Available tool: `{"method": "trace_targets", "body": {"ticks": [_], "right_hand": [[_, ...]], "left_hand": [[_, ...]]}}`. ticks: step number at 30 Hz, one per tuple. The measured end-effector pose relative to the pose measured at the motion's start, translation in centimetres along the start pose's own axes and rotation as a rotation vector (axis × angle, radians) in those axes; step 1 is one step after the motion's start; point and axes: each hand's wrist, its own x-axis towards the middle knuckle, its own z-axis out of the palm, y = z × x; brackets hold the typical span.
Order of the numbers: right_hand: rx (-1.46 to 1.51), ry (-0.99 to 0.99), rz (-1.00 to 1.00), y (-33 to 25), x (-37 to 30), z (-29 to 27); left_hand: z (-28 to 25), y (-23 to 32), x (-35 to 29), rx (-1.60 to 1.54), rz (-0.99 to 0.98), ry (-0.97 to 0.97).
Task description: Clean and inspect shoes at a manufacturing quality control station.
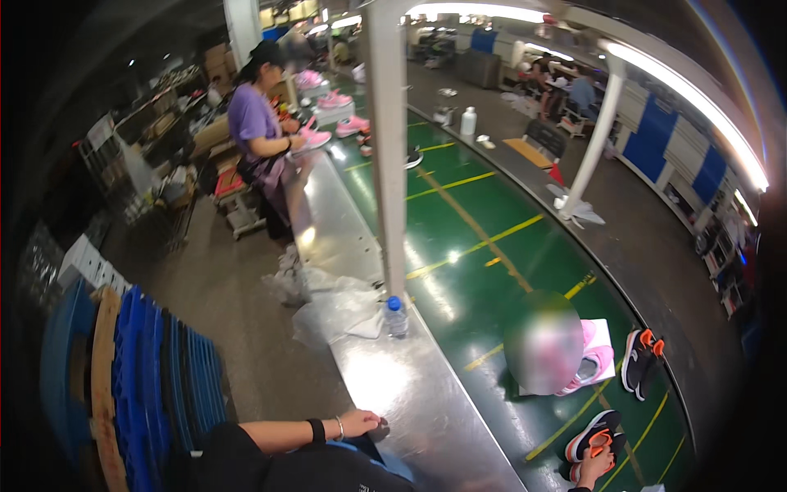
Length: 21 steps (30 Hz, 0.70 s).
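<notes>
Two hands apart: right hand [594,469] is gripping a black-orange shoe [597,427], left hand [359,422], hold unclear, sitting at the steel ledge's [430,422] edge; green belt [447,299] is spreading wide beyond.

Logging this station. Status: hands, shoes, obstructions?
Left hand at steel ledge, grip unclear. Right hand on nearer black-and-orange shoes. Pink shoe beyond, partly blurred, not blocking hands.

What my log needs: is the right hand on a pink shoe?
No, the right hand is on a black-and-orange shoe.
</notes>
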Motion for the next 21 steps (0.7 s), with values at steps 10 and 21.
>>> {"method": "trace_targets", "body": {"ticks": [10,21], "right_hand": [[0.852,-0.152,-0.435,-30.3,-9.1,-12.6],[1.384,-0.008,-0.819,-60.5,-13.6,-16.0]], "left_hand": [[-13.3,-5.7,2.2,0.045,0.294,-0.088],[-30.0,-9.0,2.3,0.034,0.194,0.213]]}}
